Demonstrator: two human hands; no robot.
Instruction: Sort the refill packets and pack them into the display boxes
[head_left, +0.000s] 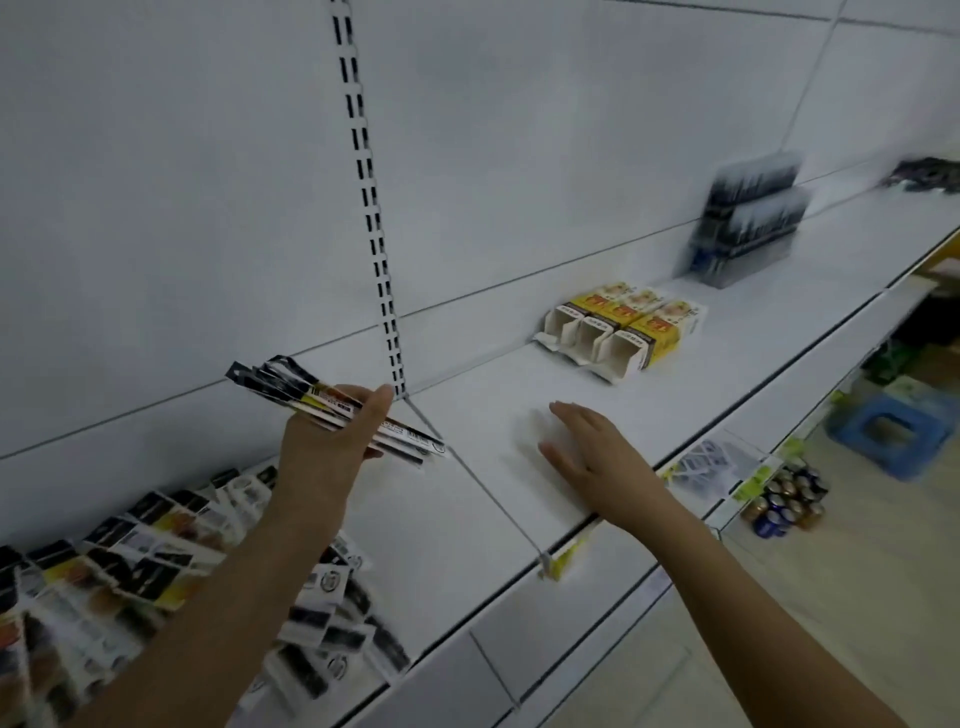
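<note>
The left hand (332, 441) grips a bundle of refill packets (332, 410), long axis pointing roughly rightward toward the apparently empty display boxes (618, 327) lying beyond the flat, open-fingered right hand (597, 457).

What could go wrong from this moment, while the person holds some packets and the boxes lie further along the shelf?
The left hand grips several refill packets in a loose fan; one might slip out on the way. The open display boxes lie unsteadied, apart from the open right hand, so they may slide when packets go in. The loose pile reaches the shelf front and could fall.
</note>
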